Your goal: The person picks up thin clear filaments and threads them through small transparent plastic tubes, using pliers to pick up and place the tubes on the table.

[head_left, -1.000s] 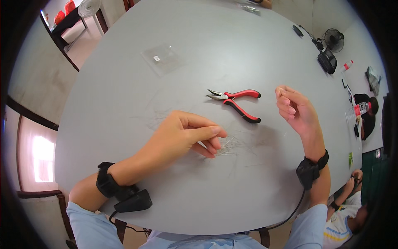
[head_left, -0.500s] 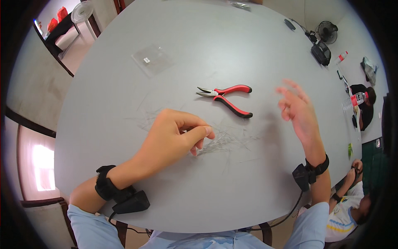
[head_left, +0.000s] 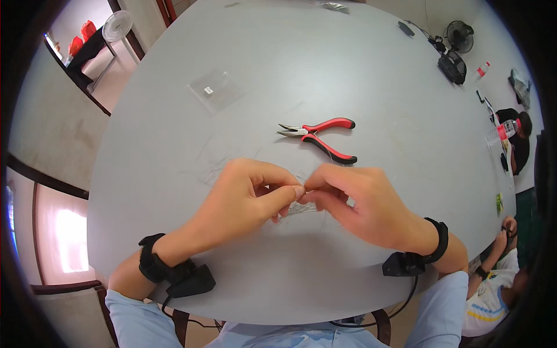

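My left hand (head_left: 246,191) and my right hand (head_left: 365,200) meet at the fingertips over the near middle of the table, each closed in a pinch. Whatever lies between the fingers is too small and covered to make out. Under and around the hands spreads a loose heap of thin silvery wire-like pieces (head_left: 301,207), partly hidden by the fingers. Just beyond the hands lie pliers (head_left: 310,132) with red and black handles, jaws parted and pointing left; neither hand touches them.
A clear plastic bag (head_left: 214,93) with a small white label lies on the grey table (head_left: 278,290) at the far left. Another small bag (head_left: 333,7) is at the far edge. To the right are a black fan (head_left: 458,36), bottles (head_left: 503,132) and other people (head_left: 493,290).
My right hand has come down and left from above the table's right side, its fingers closing against my left fingertips. My left hand has stayed nearly in place.
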Available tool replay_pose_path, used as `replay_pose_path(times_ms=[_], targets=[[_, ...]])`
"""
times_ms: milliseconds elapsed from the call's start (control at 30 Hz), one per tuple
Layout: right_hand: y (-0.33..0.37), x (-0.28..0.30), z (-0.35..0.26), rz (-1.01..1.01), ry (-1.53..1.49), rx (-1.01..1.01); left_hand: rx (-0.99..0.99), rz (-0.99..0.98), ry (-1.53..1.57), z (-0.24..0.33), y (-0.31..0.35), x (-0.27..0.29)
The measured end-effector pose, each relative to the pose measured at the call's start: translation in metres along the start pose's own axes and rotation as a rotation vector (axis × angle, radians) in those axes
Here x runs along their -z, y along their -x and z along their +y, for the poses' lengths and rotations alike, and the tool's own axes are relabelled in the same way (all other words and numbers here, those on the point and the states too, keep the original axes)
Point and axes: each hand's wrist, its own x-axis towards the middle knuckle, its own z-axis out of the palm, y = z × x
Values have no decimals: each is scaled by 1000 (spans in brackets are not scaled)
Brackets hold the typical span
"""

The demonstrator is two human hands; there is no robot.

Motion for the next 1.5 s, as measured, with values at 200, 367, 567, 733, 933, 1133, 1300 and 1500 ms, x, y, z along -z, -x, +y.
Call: replay_pose_path(times_ms=[200, 367, 567, 733, 933, 1133, 1300, 1500], targets=[[-2, -3, 1, 55, -39, 48, -18, -78, -8, 1, 0, 4], [1, -3, 9, 60, -88, -73, -42, -44, -86, 1, -1, 5], [6, 6, 24, 106, -186, -220, -349, 29, -550, -13, -8, 9], [7, 6, 27, 103, -230, -253, -427, 24, -803, -17, -7, 6], [6, 5, 28, 69, -216, -278, -422, 22, -777, -20, -7, 1], [7, 5, 30, 72, -216, -278, -402, 9, -701, -24, -9, 2], [6, 4, 27, 89, -253, -314, -111, 34, -443, -8, -5, 2], [6, 3, 26, 97, -240, -291, 31, 50, -267, -6, -5, 2]])
